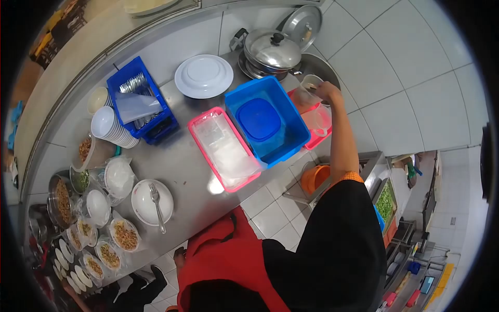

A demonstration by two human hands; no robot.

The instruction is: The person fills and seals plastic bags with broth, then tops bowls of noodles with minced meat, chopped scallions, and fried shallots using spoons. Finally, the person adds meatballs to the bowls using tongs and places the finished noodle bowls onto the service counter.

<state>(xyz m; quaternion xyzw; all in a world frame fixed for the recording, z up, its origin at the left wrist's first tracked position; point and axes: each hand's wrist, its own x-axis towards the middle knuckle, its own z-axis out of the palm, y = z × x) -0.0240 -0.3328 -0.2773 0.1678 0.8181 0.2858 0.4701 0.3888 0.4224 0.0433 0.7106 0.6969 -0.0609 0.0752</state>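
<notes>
My right hand (328, 92) reaches across to the far right of the counter, its fingers closed on a clear plastic cup (311, 85). Under it lies a pink tray (314, 141), where another clear plastic jug (320, 120) stands. Beside the tray is a blue bin (295, 132) with a dark blue lid (258, 119) inside. My left hand (180, 257) hangs low by my red apron, dark and partly hidden, so its fingers do not show clearly. Near it on the counter sits a white bowl (140, 210) with a fork (155, 200) across it.
A pink-rimmed basket (195, 136) holds clear plastic. Behind are a lidded pot (270, 51), white plates (204, 75) and a blue cutlery bin (120, 80). Several food-filled bowls (125, 234) crowd the left end, where another person's arm (73, 295) shows. An orange bucket (313, 179) stands below.
</notes>
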